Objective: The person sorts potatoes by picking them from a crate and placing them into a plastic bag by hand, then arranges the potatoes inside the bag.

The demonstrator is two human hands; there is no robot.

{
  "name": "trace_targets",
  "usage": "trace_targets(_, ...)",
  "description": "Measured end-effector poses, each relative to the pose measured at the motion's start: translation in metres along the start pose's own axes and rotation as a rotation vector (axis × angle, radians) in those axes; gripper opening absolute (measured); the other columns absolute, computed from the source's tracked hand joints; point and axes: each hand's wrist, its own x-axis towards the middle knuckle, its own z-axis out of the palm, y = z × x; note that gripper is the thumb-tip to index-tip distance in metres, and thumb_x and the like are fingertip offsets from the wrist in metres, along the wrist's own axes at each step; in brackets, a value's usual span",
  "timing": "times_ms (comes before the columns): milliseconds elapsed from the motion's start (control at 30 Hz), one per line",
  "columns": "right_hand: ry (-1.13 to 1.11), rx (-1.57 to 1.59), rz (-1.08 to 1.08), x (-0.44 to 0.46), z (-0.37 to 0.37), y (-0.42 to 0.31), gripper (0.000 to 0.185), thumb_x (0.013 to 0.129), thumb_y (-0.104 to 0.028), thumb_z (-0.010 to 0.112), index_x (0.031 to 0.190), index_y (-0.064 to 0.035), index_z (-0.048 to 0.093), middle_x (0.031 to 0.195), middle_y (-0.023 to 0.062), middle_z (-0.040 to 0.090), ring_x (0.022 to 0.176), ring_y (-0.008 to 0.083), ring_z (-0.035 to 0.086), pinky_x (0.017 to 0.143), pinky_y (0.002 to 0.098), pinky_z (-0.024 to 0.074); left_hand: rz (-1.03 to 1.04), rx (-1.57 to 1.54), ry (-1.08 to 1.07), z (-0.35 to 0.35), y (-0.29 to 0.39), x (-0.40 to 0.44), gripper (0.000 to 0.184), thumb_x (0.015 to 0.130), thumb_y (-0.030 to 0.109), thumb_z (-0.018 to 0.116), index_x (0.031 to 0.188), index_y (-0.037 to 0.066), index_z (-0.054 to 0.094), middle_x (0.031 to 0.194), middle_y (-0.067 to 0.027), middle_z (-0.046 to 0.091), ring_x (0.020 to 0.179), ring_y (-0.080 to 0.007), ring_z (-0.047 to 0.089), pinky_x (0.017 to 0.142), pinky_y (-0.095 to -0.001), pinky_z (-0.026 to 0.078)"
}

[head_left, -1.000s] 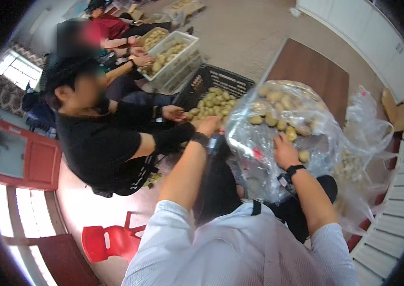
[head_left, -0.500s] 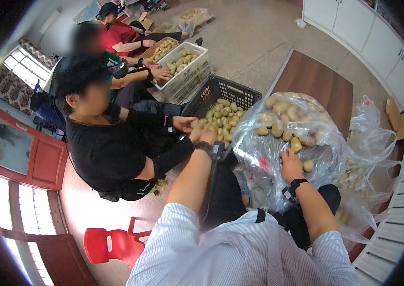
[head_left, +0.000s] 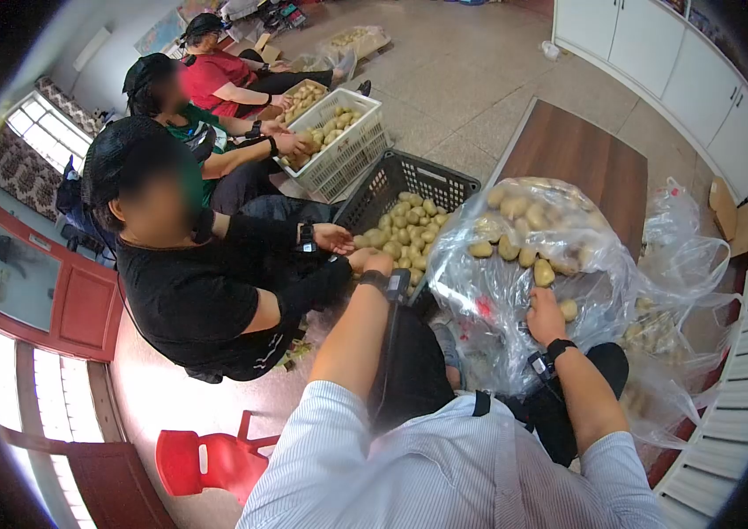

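My left hand [head_left: 377, 264] is at the near left edge of a black crate [head_left: 460, 182], beside a co-worker's hand; its fingers are largely hidden. Many potatoes [head_left: 411, 226] lie in that crate. On the right, my right hand [head_left: 545, 316] rests at the opening of a clear plastic bag [head_left: 480, 304], its fingertips just below a potato [head_left: 543, 272]. Another potato [head_left: 566, 310] sits right beside this hand. More potatoes [head_left: 524, 212] show through the top of the bag. Whether my right fingers grip anything is too small to tell.
A co-worker in black [head_left: 193, 295] sits at the left, with two more people behind. White crate [head_left: 365, 132] with potatoes stands beyond the black one. Brown table [head_left: 572, 154] is behind the bag, more plastic bags [head_left: 678, 238] at the right, a red chair [head_left: 224, 460] at lower left.
The view has shifted, showing more of the people at the back. My right hand has moved slightly down and right across the bag. My left hand stays by the crate edge.
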Motion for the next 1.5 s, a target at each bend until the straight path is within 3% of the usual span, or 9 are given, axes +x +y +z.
trace_targets(367, 0.1, 0.174, -0.083, 0.001, 0.012, 0.002, 0.04, 0.077, -0.007, 0.061, 0.116, -0.0031, 0.053, 0.108, 0.023, 0.059, 0.105, 0.0415, 0.053, 0.092, 0.045, 0.0422, 0.267, 0.236, 0.021, 0.009, -0.004, 0.012, 0.017, 0.088, 0.019, 0.056, 0.103, 0.012, 0.062, 0.105, -0.0062, 0.062, 0.088, -0.0222, 0.061, 0.065, -0.0399, 0.049)
trace_targets(533, -0.158, 0.537, 0.334, 0.013, 0.007, -0.032, 0.039, 0.082, -0.015, 0.066, 0.116, -0.0024, 0.052, 0.107, 0.02, 0.06, 0.097, 0.0341, 0.06, 0.085, 0.0407, 0.047, 0.347, 0.273, -0.071, -0.069, 0.069, -0.044, 0.025, 0.086, 0.018, 0.059, 0.109, 0.009, 0.059, 0.106, -0.0086, 0.061, 0.098, -0.0254, 0.063, 0.075, -0.0404, 0.053)
trace_targets(600, -0.175, 0.614, 0.36, 0.018, 0.009, -0.049, 0.039, 0.084, -0.018, 0.065, 0.117, -0.0022, 0.052, 0.103, 0.0201, 0.061, 0.096, 0.0335, 0.06, 0.085, 0.0398, 0.047, 0.109, -0.643, -0.275, -0.064, 0.076, -0.043, 0.024, 0.087, 0.022, 0.059, 0.106, 0.006, 0.058, 0.097, -0.01, 0.062, 0.083, -0.0251, 0.064, 0.068, -0.0388, 0.054)
trace_targets(633, -0.192, 0.692, 0.385, 0.019, 0.009, -0.053, 0.04, 0.085, -0.021, 0.065, 0.118, -0.002, 0.052, 0.1, 0.0203, 0.062, 0.096, 0.0329, 0.061, 0.085, 0.0388, 0.0469, -0.176, -1.55, -0.455, -0.062, 0.079, -0.043, 0.027, 0.087, 0.025, 0.059, 0.102, 0.003, 0.056, 0.087, -0.0113, 0.062, 0.069, -0.0248, 0.064, 0.06, -0.0372, 0.055)
trace_targets(833, -0.117, 0.493, 0.098, 0.032, 0.01, -0.096, 0.041, 0.087, -0.024, 0.061, 0.118, 0.0014, 0.052, 0.106, 0.0232, 0.061, 0.102, 0.0356, 0.059, 0.089, 0.0386, 0.0458, -0.169, -1.316, -0.512, -0.081, 0.112, -0.059, 0.035, 0.093, 0.025, 0.054, 0.119, 0.002, 0.049, 0.115, -0.0162, 0.06, 0.084, -0.0342, 0.068, 0.066, -0.0431, 0.058)
trace_targets(933, -0.167, 0.512, 0.015, 0.043, 0.02, -0.112, 0.041, 0.086, -0.023, 0.059, 0.118, 0.0025, 0.053, 0.111, 0.0243, 0.06, 0.106, 0.0355, 0.058, 0.091, 0.039, 0.0453, -0.107, -1.302, -0.558, -0.095, 0.123, -0.07, 0.036, 0.09, 0.029, 0.057, 0.114, 0.003, 0.052, 0.101, -0.011, 0.061, 0.076, -0.0266, 0.066, 0.059, -0.0364, 0.056)
trace_targets(1067, -0.279, 0.732, -0.036, 0.052, 0.026, -0.136, 0.038, 0.087, -0.02, 0.057, 0.118, 0.0025, 0.053, 0.111, 0.0202, 0.06, 0.105, 0.0309, 0.058, 0.091, 0.0382, 0.0453, -0.086, -1.311, -0.657, -0.081, 0.122, -0.064, 0.046, 0.093, 0.035, 0.055, 0.122, 0.001, 0.048, 0.112, -0.0157, 0.06, 0.08, -0.0307, 0.067, 0.066, -0.0433, 0.058)
trace_targets(1200, -0.293, 0.852, -0.065, 0.048, 0.009, -0.155, 0.033, 0.089, -0.019, 0.058, 0.115, 0.0001, 0.055, 0.112, 0.0176, 0.059, 0.103, 0.0291, 0.059, 0.091, 0.0375, 0.0451, -0.057, -1.238, -0.825, -0.086, 0.122, -0.057, 0.039, 0.095, 0.042, 0.05, 0.113, 0.007, 0.054, 0.09, -0.0076, 0.064, 0.065, -0.0199, 0.063, 0.053, -0.0329, 0.055)
trace_targets(1500, 0.044, -0.023, -0.09, 0.042, 0.008, -0.06, 0.039, 0.079, -0.013, 0.06, 0.116, -0.002, 0.055, 0.115, 0.0189, 0.055, 0.104, 0.0376, 0.054, 0.092, 0.0441, 0.0441, -0.254, -1.414, -0.483, -0.091, 0.106, -0.063, 0.032, 0.094, 0.044, 0.053, 0.099, 0.012, 0.054, 0.078, -0.0058, 0.06, 0.05, -0.0151, 0.051, 0.038, -0.0263, 0.039)
